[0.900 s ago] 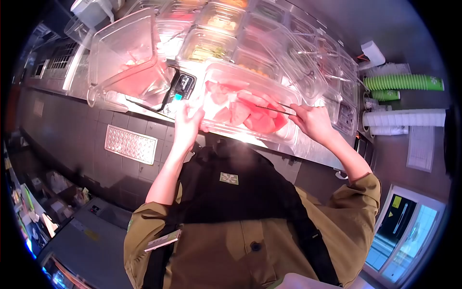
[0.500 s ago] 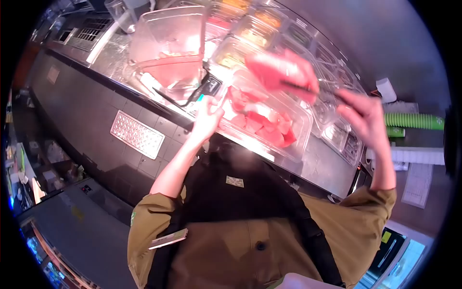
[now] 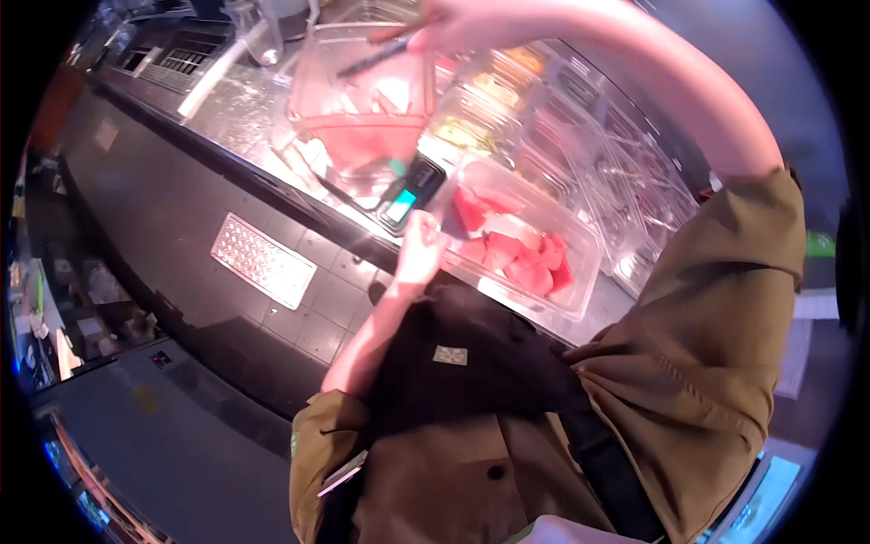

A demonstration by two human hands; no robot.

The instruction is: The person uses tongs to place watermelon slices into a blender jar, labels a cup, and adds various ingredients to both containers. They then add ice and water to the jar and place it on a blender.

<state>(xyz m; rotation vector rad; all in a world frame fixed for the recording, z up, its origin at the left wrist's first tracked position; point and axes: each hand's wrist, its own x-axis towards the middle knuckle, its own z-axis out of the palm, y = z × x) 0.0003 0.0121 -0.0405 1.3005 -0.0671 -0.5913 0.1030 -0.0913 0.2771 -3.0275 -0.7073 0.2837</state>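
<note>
My right hand (image 3: 449, 29) reaches across to the upper middle, its fingers closed on dark tongs (image 3: 376, 57) held over a large clear container (image 3: 313, 113) of red pieces. My left hand (image 3: 422, 238) is closed at the near left edge of a clear tub (image 3: 584, 272); whether it pinches the rim cannot be made out. Red chunks (image 3: 521, 258) lie inside that tub. Just above my left hand, a black scale (image 3: 424, 179) with a lit display stands between the two containers.
Behind the tub stand clear containers with yellow food (image 3: 467, 130). More clear containers (image 3: 625, 195) are stacked at the right. A clear jug (image 3: 263, 41) stands at the upper left. The steel counter's edge (image 3: 217, 150) runs diagonally beside the dark floor.
My right hand has swung from the right side to the upper left with the tongs. The large red item once at the tongs no longer shows there. My view has shifted slightly.
</note>
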